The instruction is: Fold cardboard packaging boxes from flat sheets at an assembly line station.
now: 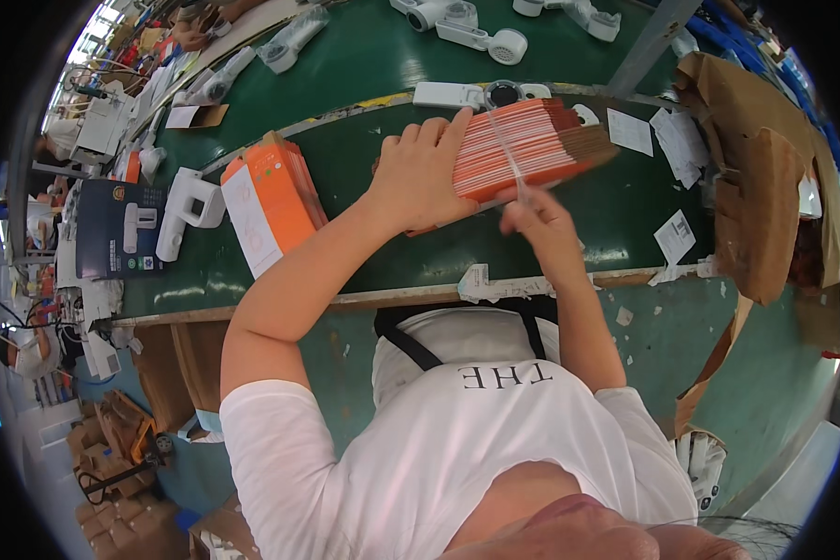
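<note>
A thick bundle of flat orange-and-white cartons [481,159] lies on the green bench with their edges upward. A pale clear strap [509,147] runs across the bundle. My left hand [418,175] grips the bundle's left end, fingers over the top and thumb along the near side. At the near edge, my right hand [543,222] is closed in a pinch on the strap; it is slightly blurred. A second stack of orange cartons [269,205] with a white sheet on top sits to the left of my left forearm, untouched.
White handheld devices [481,37] lie across the far bench, some wrapped in clear plastic. A white device [191,207] and a dark blue box [117,229] stand at the left. Paper slips [674,235] and a large brown paper-lined carton [756,187] are at the right.
</note>
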Action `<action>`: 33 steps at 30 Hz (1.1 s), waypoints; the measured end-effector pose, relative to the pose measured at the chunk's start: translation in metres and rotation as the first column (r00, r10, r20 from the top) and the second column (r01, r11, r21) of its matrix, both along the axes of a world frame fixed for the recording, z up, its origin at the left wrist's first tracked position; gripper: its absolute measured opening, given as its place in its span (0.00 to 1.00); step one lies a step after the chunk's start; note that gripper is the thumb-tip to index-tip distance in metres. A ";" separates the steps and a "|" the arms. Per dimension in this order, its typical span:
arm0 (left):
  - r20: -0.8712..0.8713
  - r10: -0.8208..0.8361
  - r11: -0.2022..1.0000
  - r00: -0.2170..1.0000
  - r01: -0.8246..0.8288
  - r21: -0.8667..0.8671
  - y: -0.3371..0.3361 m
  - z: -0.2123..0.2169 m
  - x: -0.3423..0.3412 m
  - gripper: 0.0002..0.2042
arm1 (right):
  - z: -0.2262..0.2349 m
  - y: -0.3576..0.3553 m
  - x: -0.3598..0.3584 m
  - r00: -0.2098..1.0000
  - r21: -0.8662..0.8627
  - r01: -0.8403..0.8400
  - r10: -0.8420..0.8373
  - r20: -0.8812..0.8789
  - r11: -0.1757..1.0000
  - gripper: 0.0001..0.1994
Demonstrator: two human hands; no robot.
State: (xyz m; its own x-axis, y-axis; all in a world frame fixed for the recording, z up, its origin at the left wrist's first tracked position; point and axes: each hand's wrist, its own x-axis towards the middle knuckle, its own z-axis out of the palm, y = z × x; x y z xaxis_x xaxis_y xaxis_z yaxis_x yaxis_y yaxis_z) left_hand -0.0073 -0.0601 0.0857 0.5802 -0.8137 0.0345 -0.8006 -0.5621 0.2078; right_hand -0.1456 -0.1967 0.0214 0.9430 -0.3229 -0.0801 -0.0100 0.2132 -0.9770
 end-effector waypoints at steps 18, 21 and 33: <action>-0.026 -0.340 0.918 0.940 0.326 -0.227 0.019 0.002 -0.014 0.45 | 0.012 -0.077 -0.096 0.914 0.317 0.336 -0.388 0.117 0.887 0.14; -0.042 -0.310 0.920 0.950 0.288 -0.265 0.017 0.003 -0.015 0.45 | 0.014 -0.082 -0.083 0.887 0.346 0.340 -0.421 0.191 0.874 0.13; -0.028 -0.213 0.961 0.977 0.204 -0.186 0.018 0.002 -0.020 0.50 | 0.118 -0.074 -0.049 0.994 -0.845 -0.037 -0.068 -0.086 0.533 0.06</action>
State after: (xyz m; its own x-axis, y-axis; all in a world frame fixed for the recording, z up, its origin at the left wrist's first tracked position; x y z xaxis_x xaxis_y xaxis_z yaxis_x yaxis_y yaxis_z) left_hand -0.0272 -0.0424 0.0873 0.4029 -0.8995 0.1693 -0.8828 -0.3331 0.3313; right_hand -0.1948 -0.2708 0.1396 0.9410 -0.3039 0.1491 -0.1190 -0.7092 -0.6949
